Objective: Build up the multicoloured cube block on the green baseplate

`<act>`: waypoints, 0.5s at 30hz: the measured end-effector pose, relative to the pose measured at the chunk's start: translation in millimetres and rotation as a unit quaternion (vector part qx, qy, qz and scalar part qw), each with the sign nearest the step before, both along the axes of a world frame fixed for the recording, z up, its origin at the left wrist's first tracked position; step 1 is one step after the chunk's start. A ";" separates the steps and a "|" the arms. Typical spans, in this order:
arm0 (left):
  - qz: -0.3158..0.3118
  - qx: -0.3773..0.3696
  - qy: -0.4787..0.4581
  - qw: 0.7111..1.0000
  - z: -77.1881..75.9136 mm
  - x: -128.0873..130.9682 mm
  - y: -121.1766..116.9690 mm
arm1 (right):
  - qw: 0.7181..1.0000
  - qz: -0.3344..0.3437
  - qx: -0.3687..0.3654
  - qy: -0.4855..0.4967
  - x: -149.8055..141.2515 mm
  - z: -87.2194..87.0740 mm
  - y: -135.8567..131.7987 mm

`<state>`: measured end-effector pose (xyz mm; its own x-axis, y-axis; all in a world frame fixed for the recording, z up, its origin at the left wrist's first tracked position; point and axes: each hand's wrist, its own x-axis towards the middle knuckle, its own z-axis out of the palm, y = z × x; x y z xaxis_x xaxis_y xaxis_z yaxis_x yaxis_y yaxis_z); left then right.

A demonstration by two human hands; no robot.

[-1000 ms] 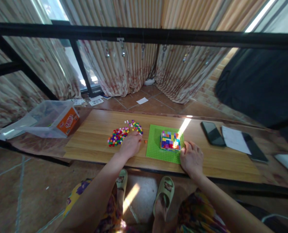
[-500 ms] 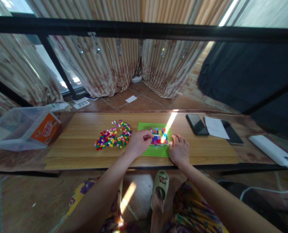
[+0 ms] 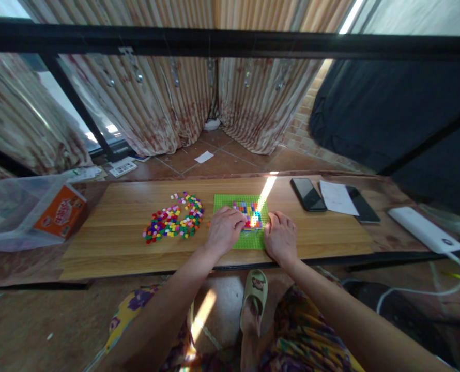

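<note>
Slipper (image 3: 254, 294) below table edge. Left hand (image 3: 225, 230) at left side of brick build (image 3: 253, 211), fingertips pinched narrow; can't tell if brick inside. Right hand (image 3: 281, 238) curled at right edge of green baseplate (image 3: 249, 242), grip unclear. Build sits on baseplate. Loose bricks (image 3: 175, 222) piled left. Phone (image 3: 308, 195) farther right. Curtains (image 3: 249, 103) behind.

A block stack (image 3: 250, 211) on a green board (image 3: 251, 242)
The left hand (image 3: 225, 228) has its grip at the stack; the right hand (image 3: 281, 237) is at the board's edge. Loose blocks (image 3: 171, 228) lie on the surface (image 3: 113, 237).
</note>
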<state>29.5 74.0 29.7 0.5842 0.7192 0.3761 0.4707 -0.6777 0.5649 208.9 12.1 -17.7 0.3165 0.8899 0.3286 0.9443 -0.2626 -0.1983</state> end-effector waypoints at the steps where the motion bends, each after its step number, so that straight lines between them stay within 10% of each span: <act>1: 0.006 -0.002 -0.009 1.000 -1.8 0.5 0.2 | 1.000 0.000 -0.001 0.000 -0.1 0.2 0.0; 15: 0.040 -0.023 -0.079 0.996 -14.8 -0.2 -2.6 | 1.000 0.004 -0.009 -0.003 1.8 -1.4 0.1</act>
<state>29.3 71.4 15.0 0.4599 0.7801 0.4242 0.4250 -0.6128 0.6662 210.7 12.2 -19.2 0.3076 0.8980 0.3146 0.9475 -0.2587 -0.1881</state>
